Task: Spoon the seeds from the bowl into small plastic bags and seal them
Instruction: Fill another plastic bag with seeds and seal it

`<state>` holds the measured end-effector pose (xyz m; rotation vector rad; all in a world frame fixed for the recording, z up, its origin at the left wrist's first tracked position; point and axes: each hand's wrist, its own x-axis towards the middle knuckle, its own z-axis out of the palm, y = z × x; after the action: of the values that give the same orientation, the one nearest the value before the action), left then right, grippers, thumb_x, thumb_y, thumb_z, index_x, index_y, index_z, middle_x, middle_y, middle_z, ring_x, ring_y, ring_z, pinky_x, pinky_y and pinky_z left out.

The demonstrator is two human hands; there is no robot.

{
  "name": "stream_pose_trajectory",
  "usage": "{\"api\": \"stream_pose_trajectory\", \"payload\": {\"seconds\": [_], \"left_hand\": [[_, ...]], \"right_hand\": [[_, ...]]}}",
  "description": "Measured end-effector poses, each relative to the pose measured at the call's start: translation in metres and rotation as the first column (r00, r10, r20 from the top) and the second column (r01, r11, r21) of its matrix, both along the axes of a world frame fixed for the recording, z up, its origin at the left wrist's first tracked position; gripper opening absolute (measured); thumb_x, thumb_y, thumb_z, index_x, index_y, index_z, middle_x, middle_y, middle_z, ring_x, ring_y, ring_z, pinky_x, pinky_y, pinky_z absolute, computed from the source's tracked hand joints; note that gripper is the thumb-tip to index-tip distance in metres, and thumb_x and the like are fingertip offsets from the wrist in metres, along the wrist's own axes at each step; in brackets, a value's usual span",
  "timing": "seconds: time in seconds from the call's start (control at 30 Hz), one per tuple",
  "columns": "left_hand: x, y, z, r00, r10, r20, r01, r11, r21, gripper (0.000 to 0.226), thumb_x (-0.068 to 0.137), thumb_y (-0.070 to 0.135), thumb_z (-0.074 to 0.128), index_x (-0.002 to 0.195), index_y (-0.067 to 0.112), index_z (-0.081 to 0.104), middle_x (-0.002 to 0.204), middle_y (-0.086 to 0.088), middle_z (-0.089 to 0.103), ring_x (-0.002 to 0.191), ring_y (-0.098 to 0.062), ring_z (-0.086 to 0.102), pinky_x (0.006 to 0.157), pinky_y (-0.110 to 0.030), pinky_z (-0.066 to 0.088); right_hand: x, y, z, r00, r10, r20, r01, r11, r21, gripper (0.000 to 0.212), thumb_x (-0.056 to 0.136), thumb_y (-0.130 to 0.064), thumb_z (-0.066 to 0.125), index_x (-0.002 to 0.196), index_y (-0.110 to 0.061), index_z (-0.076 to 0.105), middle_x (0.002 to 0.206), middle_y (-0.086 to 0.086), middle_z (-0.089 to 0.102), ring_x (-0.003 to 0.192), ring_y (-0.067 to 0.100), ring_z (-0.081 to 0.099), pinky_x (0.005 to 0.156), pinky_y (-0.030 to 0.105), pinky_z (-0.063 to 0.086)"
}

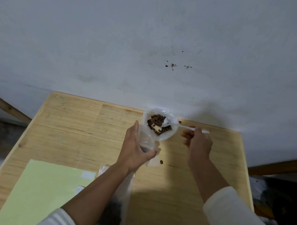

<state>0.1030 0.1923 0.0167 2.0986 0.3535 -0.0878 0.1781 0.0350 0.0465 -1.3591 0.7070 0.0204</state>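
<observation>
the right hand grips the spoon, bowl-end in the seeds inside the bowl; the left hand pinches a bag beside it. a level scoop and the bag mouth kept wide should limit spills.

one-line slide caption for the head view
Right hand dips a white spoon into the bowl of seeds while left hand holds a small plastic bag.

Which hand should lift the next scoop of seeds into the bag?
The right hand. It already holds the spoon, whose tip sits among the seeds in the bowl. The left hand is occupied holding the small bag beside the bowl.
</observation>
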Motion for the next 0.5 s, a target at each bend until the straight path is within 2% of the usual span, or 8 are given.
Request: {"api": "stream_pose_trajectory", "payload": {"seconds": [0.07, 0.13, 0.2, 0.27, 0.33, 0.43, 0.5], "left_hand": [[0.001, 0.000, 0.002, 1.000, 0.005, 0.014, -0.005, 1.000, -0.021, 0.117, 0.065, 0.039, 0.082, 0.150, 0.018, 0.004, 0.147, 0.000, 0.023, 0.133, -0.013, 0.027, 0.102, -0.017, 0.023], [0.000, -0.001, 0.004, 0.999, 0.016, 0.029, -0.014, 0.998, -0.055, 0.116, 0.065, 0.037, 0.082, 0.150, 0.020, 0.004, 0.148, 0.002, 0.022, 0.135, -0.011, 0.026, 0.103, -0.016, 0.022], [0.000, 0.000, 0.007, 0.998, 0.018, 0.052, -0.015, 0.998, -0.061, 0.115, 0.067, 0.037, 0.082, 0.150, 0.021, 0.004, 0.148, 0.002, 0.023, 0.135, -0.011, 0.026, 0.103, -0.016, 0.023], [-0.002, 0.002, 0.010, 0.996, 0.006, 0.085, -0.004, 1.000, -0.018, 0.114, 0.067, 0.039, 0.080, 0.150, 0.020, 0.004, 0.147, -0.001, 0.024, 0.134, -0.012, 0.027, 0.101, -0.016, 0.024], [-0.004, 0.005, 0.014, 0.993, -0.013, 0.121, 0.011, 1.000, 0.019, 0.114, 0.067, 0.042, 0.079, 0.150, 0.016, 0.005, 0.146, -0.004, 0.026, 0.134, -0.014, 0.028, 0.100, -0.017, 0.025], [-0.010, 0.010, 0.020, 0.985, -0.039, 0.168, 0.032, 0.999, 0.040, 0.113, 0.067, 0.040, 0.080, 0.149, 0.012, 0.008, 0.146, -0.007, 0.027, 0.135, -0.017, 0.028, 0.101, -0.019, 0.024], [-0.014, 0.013, 0.023, 0.979, -0.053, 0.197, 0.044, 0.998, 0.049, 0.111, 0.067, 0.036, 0.081, 0.149, 0.013, 0.009, 0.144, -0.007, 0.028, 0.134, -0.017, 0.028, 0.099, -0.017, 0.023]], "right_hand": [[-0.010, 0.001, 0.017, 0.989, 0.106, 0.102, -0.101, 0.993, -0.053, 0.025, 0.098, -0.016, 0.041, 0.079, -0.012, 0.056, 0.063, 0.005, 0.061, 0.043, 0.007, 0.057, 0.034, 0.018, 0.036], [-0.023, 0.003, 0.030, 0.940, 0.272, 0.204, -0.229, 0.950, -0.213, 0.024, 0.098, -0.017, 0.041, 0.085, -0.010, 0.059, 0.062, 0.004, 0.060, 0.047, 0.008, 0.057, 0.034, 0.019, 0.038], [-0.035, 0.004, 0.042, 0.847, 0.447, 0.289, -0.304, 0.852, -0.427, 0.022, 0.098, -0.015, 0.043, 0.085, -0.013, 0.061, 0.062, 0.002, 0.059, 0.048, 0.005, 0.055, 0.037, 0.019, 0.040], [-0.044, 0.004, 0.052, 0.730, 0.602, 0.323, -0.311, 0.713, -0.628, 0.019, 0.096, -0.014, 0.047, 0.087, -0.011, 0.064, 0.062, -0.003, 0.060, 0.046, 0.003, 0.055, 0.044, 0.014, 0.042], [-0.052, 0.003, 0.059, 0.661, 0.681, 0.314, -0.294, 0.620, -0.727, 0.017, 0.094, -0.016, 0.053, 0.091, -0.007, 0.067, 0.065, -0.011, 0.060, 0.047, 0.000, 0.056, 0.049, 0.009, 0.040], [-0.065, -0.002, 0.065, 0.663, 0.688, 0.294, -0.233, 0.564, -0.792, 0.009, 0.088, -0.016, 0.063, 0.091, -0.013, 0.071, 0.071, -0.019, 0.060, 0.054, -0.007, 0.056, 0.055, 0.007, 0.043], [-0.077, -0.006, 0.068, 0.700, 0.671, 0.245, -0.202, 0.515, -0.833, 0.008, 0.083, -0.017, 0.068, 0.090, -0.015, 0.073, 0.072, -0.016, 0.063, 0.057, -0.010, 0.056, 0.059, 0.011, 0.046]]}}
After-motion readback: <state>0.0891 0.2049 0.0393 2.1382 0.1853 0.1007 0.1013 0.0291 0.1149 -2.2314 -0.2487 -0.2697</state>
